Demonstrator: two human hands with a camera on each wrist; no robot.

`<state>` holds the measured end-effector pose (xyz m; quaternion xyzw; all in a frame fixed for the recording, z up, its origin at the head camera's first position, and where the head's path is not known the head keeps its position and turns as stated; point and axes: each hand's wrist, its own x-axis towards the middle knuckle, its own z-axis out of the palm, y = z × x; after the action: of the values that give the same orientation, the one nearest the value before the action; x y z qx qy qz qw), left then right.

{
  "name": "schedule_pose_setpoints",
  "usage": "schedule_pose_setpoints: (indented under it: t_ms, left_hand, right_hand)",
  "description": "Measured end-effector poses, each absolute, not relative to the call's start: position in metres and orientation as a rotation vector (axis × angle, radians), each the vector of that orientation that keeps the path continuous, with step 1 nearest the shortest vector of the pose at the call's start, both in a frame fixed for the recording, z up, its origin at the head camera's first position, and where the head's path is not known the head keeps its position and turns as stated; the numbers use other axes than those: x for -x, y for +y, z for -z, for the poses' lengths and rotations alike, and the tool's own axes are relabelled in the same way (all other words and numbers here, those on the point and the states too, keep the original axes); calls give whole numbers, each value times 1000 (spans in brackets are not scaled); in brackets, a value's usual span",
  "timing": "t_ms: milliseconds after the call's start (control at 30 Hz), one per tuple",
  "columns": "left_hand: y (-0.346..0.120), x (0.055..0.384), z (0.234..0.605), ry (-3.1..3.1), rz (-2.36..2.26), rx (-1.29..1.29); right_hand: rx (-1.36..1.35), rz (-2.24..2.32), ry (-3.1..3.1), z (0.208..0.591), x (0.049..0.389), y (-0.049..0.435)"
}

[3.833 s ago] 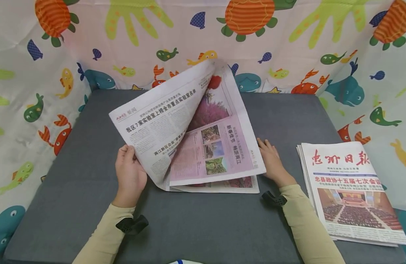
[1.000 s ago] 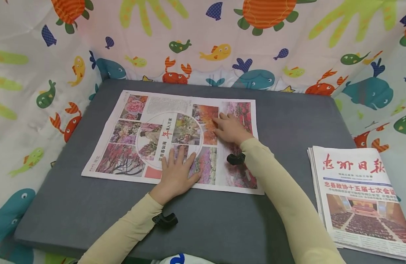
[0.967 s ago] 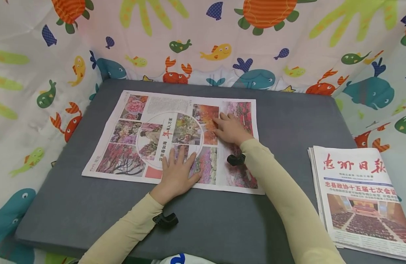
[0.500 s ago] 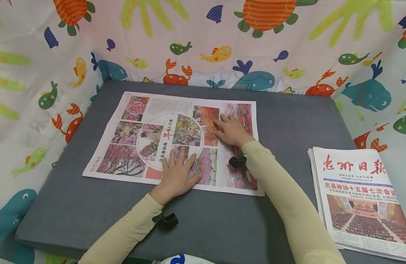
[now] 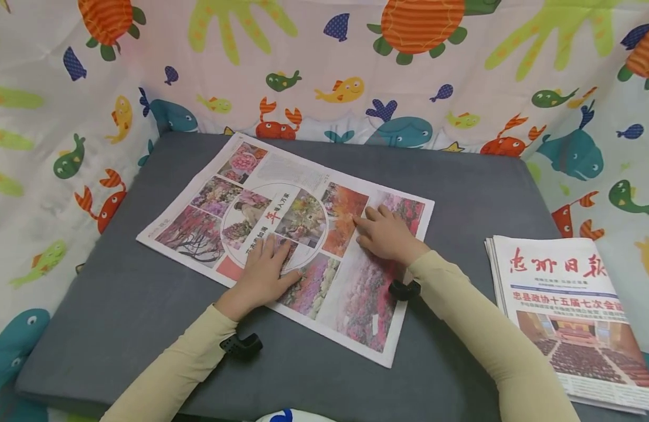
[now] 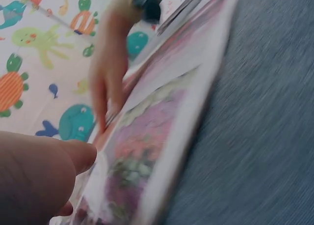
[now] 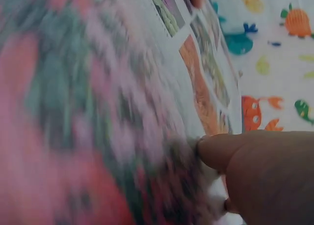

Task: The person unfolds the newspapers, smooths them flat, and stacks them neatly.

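Observation:
A newspaper (image 5: pixel 350 293) with flower photos and a large printed circle lies flat and askew on the grey table, its right end angled toward the front. My left hand (image 5: pixel 261 272) rests on its near half with the fingers spread across the page. Farther right, my right hand (image 5: pixel 387 234) touches the page beside the orange photo, fingers extended. In the left wrist view the newspaper (image 6: pixel 152 131) and table are blurred, and my right hand (image 6: pixel 110 72) reaches down to the page. My right thumb (image 7: pixel 216 151) lies against the paper in the right wrist view.
A stack of folded newspapers (image 5: pixel 572 316) with a red masthead sits at the table's right edge. The grey table (image 5: pixel 118 328) is backed and flanked by a cloth (image 5: pixel 313 47) printed with sea animals. Each wrist wears a black camera band (image 5: pixel 242 346).
Earlier the left hand lifted a page, which was then turned down flat. Since half a second ago both hands have turned the newspaper clockwise, its right end swinging toward the front.

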<state>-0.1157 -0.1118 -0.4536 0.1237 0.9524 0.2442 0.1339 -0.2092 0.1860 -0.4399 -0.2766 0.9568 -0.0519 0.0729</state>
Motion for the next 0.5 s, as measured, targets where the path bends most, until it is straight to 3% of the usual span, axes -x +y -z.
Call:
schedule_pose_setpoints:
  t_ms: [500]
  left_hand:
    - [-128,166,437,2699,-542,-340]
  right_hand:
    - [1055,184,2811,425,122,181]
